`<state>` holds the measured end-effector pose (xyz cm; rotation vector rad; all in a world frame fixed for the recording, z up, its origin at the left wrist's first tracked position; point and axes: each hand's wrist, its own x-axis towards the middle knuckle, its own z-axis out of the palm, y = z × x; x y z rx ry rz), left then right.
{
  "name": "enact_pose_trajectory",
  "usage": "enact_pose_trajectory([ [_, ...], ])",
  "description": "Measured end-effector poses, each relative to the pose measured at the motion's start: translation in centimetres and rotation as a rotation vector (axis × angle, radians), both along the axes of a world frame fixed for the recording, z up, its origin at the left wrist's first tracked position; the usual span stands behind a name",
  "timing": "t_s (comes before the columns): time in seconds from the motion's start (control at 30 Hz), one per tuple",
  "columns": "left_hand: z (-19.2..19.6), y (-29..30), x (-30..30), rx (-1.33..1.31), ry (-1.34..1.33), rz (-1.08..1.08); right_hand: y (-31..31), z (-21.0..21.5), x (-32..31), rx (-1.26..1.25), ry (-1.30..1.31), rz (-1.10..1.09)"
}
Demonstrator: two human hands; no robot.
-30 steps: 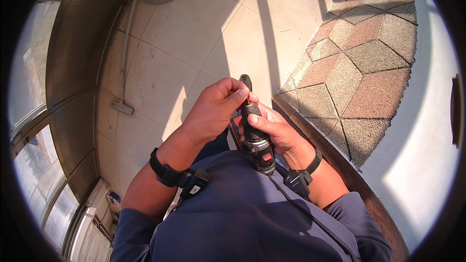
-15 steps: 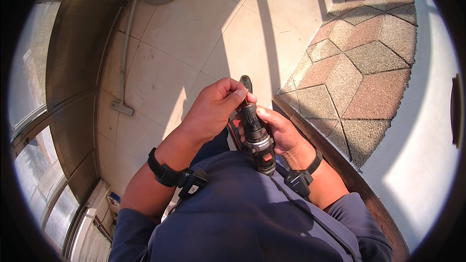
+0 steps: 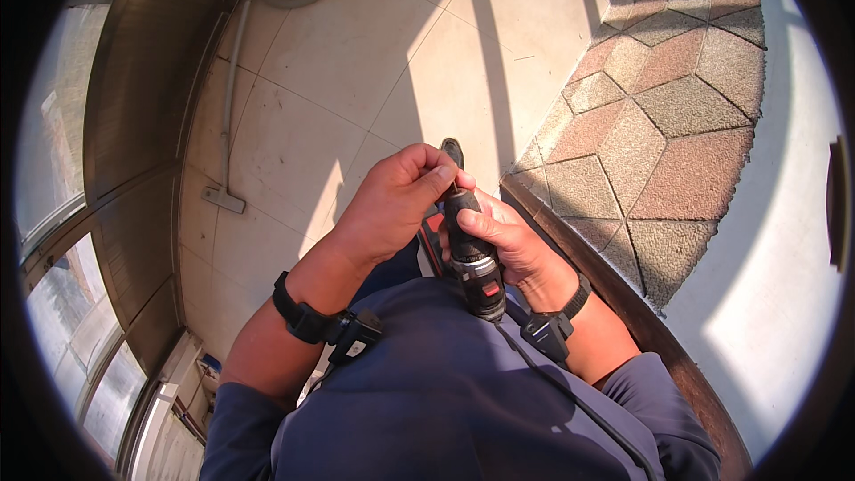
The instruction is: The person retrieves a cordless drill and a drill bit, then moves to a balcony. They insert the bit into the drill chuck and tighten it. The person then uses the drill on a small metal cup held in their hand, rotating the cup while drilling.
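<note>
A black and grey power drill (image 3: 478, 278) lies in front of my body, chuck end pointing away from me. Its rear end rests against my dark blue shirt. My right hand (image 3: 515, 240) is closed around the black chuck (image 3: 465, 223), thumb across its top. At the chuck's mouth, the thumb and forefinger of my left hand (image 3: 405, 185) pinch a thin drill bit, mostly hidden by the fingertips. The drill's handle is mostly out of sight beneath it, where a red part (image 3: 433, 224) shows. A dark shoe tip (image 3: 451, 148) appears just beyond my fingers.
From the drill's rear, a black cable (image 3: 570, 395) runs over my shirt. Light tiles (image 3: 356, 44) cover the floor. To the right lies a patterned rug (image 3: 659, 134) behind a dark wooden edge (image 3: 641, 343). A grey hose (image 3: 233, 80) lies along the panelled wall at left.
My right thumb has moved from the chuck's side onto its top, and the right fingers have shifted around it. The left hand keeps its pinch in nearly the same place.
</note>
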<state>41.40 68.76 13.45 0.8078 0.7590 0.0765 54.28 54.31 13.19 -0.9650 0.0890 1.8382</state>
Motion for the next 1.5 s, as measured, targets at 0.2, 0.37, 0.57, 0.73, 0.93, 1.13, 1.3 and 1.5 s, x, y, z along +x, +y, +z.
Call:
enact_pose_trajectory([
  [0.2,-0.2,0.4,-0.1,-0.008,0.007,-0.014,0.1,-0.1,-0.3,-0.102,0.141,-0.115],
  [0.37,-0.5,0.3,-0.2,-0.008,-0.017,0.000,0.5,-0.4,-0.3,0.009,-0.042,0.028],
  [0.57,-0.6,0.9,-0.4,-0.020,0.018,-0.039,0.5,-0.2,-0.4,-0.103,0.116,-0.109],
  [0.73,-0.7,0.9,-0.2,0.004,-0.027,-0.003,0.7,-0.4,-0.4,0.018,-0.045,-0.004],
  [0.93,-0.7,1.6,-0.3,-0.036,0.013,-0.034,0.9,-0.5,-0.3,-0.082,0.152,-0.116],
  [1.13,-0.5,1.6,0.0,0.016,0.012,-0.018,1.3,-0.4,-0.4,0.034,-0.017,-0.038],
  [1.3,-0.3,2.1,-0.2,-0.071,0.036,-0.041,1.5,-0.7,-0.5,-0.124,0.232,-0.160],
  [1.5,-0.3,2.2,0.0,-0.006,0.016,-0.035,1.5,-0.9,-0.3,0.112,-0.010,-0.003],
])
